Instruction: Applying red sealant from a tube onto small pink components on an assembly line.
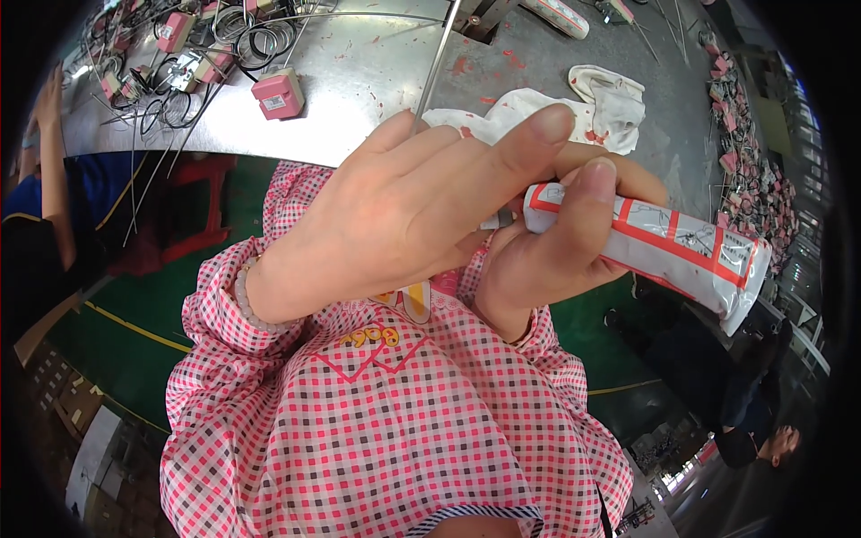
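My right hand (556, 255) is wrapped round a white squeeze tube (682, 238) with red bands and small drawings. The tube's flat crimped end points to the lower right, and its narrow end lies between my hands, mostly hidden. My left hand (386, 211) is in front, back upward, its thumb stretched across toward the tube. A thin metal rod (438, 67) runs down from the top into my left hand's curled fingers; its lower end is hidden. Behind my hands, a white cloth glove (614, 108) with red stains lies on the metal table (359, 54).
A pink box-shaped part (278, 93) sits on the table, with more pink parts and coiled wires (265, 36) at the far left. Another white tube (560, 16) lies at the back. Pink parts are piled at right (735, 134). Other people (54, 188) are at both sides.
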### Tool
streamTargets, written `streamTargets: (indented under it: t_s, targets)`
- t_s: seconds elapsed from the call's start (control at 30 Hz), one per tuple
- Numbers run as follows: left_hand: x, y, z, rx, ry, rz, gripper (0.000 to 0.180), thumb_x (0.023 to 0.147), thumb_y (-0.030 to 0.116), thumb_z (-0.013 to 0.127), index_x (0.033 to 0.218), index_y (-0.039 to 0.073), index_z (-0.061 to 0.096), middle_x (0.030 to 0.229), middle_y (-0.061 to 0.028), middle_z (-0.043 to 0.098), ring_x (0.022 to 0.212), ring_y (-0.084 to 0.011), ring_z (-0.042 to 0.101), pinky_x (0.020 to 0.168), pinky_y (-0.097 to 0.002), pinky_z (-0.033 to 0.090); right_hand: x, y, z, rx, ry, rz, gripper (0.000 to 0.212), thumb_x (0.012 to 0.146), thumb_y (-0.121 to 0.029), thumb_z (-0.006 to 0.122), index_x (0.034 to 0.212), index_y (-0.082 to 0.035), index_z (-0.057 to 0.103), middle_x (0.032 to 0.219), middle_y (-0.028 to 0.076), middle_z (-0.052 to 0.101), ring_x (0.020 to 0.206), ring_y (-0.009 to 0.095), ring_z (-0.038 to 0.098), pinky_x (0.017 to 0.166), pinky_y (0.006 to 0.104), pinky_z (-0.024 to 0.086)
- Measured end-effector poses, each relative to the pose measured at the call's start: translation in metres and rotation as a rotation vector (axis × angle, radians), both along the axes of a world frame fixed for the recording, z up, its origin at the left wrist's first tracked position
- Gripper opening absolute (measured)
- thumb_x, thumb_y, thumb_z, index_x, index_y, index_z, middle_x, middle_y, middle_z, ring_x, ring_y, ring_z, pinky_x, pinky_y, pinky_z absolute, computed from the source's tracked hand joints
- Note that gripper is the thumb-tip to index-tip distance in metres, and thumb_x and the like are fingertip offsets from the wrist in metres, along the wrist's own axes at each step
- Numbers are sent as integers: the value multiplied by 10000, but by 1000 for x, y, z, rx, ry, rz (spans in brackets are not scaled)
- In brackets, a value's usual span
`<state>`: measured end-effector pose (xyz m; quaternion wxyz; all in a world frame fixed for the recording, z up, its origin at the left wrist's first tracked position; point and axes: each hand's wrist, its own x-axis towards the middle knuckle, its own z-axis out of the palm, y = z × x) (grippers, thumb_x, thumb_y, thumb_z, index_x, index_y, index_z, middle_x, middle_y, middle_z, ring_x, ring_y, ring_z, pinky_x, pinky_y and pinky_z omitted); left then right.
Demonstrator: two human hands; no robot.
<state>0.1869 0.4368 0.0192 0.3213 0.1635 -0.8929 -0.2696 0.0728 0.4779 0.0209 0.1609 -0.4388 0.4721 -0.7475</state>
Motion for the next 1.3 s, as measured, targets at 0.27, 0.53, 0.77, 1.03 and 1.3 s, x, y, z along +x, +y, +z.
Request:
streamTargets:
  t_s: [0.27,0.53,0.77,1.03,1.3]
  targets:
    - [0,-3,-2,112,110,83,882,537,83,685,1287,-26,232,718,-45,486,653,-214,499,598,-326,361,13,-8,6,133,-22,-154,190,757,-206,496,732,-30,429,543,66,524,480,89,416,515,248,351]
    - [54,-55,31,-100,89,495,913,631,93,714,1315,-11,118,942,-71,548,816,-169,518,772,-285,400,-13,-4,35,-378,-384,-232,223,857,-270,326,727,-90,342,493,53,426,357,101,302,363,213,247]
    - [145,-227,101,-958,-23,1222,522,783,377,571,1111,-12,457,1026,-182,547,968,-283,530,826,-310,403,-40,12,31,-328,-453,-327,193,841,-230,351,704,-94,337,496,46,389,409,105,284,408,222,238]
    - [-11,-129,109,-539,255,730,249,757,126,579,994,48,575,828,-102,622,772,-216,599,658,-290,456,-58,22,15,-222,-433,-437,193,832,-242,360,715,-97,310,500,53,390,406,124,323,407,234,270]
    - [-253,-134,-27,-761,-52,374,275,695,133,568,955,58,517,867,-79,551,811,-242,542,709,-422,406,-82,50,11,-243,-432,-493,197,836,-240,385,714,-95,331,500,52,404,403,114,322,405,234,263]
